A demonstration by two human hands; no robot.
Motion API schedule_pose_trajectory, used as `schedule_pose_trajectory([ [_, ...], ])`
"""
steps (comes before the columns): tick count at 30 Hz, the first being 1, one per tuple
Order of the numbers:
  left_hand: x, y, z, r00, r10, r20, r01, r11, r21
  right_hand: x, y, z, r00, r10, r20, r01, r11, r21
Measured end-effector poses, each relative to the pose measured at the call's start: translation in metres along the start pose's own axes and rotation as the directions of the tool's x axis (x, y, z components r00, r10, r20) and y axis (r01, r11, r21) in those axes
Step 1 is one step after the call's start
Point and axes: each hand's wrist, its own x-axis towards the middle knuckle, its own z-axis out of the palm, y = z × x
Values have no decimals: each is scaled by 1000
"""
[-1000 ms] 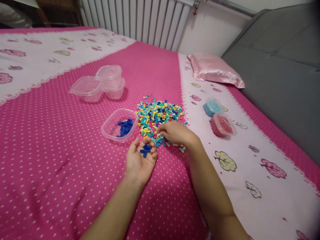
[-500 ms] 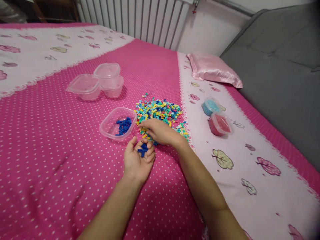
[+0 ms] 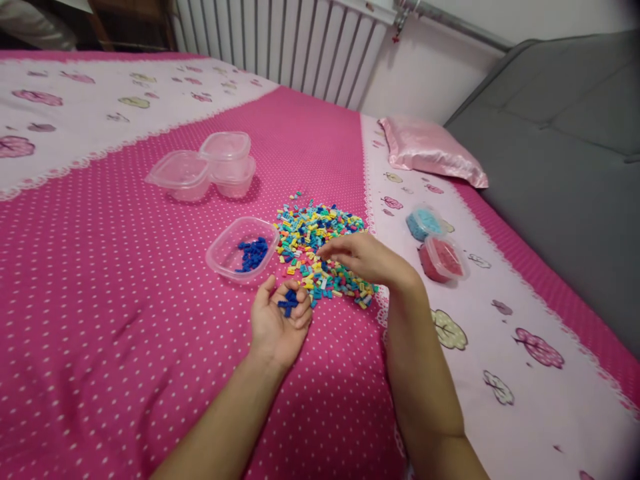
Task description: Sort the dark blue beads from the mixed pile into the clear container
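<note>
My left hand (image 3: 280, 323) is palm up beside the pile, fingers curled around several small dark blue toy bricks (image 3: 289, 303). Over the right part of a mixed pile of small coloured bricks (image 3: 315, 227), my right hand (image 3: 367, 257) hovers palm down. Its fingers stretch to the left with nothing visible in them; the fingertips are close above the bricks. A clear plastic container (image 3: 220, 257) stands just left of the pile, with dark blue bricks (image 3: 253, 255) gathered at its right side.
Several clear containers (image 3: 183, 175) are grouped at the back left. On the right stand a container of light blue bricks (image 3: 424, 223) and one of red bricks (image 3: 443, 259). Beyond them are a pink pillow (image 3: 433, 150) and a grey headboard (image 3: 550, 120). A radiator (image 3: 280, 47) is behind the bed.
My right hand has moved right and lifted away from the pile's left edge, uncovering bricks there. The left hand stays in place with its blue bricks. The view has shifted slightly.
</note>
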Motion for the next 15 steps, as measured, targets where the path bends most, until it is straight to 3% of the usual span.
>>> schedule_pose_trajectory([
  [3,1,0,-1,1000,7,0,-7,1000,-6,-2,9,-4,948,167,-269,-194,978,-74],
  [6,1,-1,-1,1000,11,-12,-11,1000,-8,1,14,-2,884,282,-372,-340,936,-97],
  [15,0,0,-1,1000,16,-16,-16,1000,-2,16,7,17,942,325,-86,-336,917,-216],
])
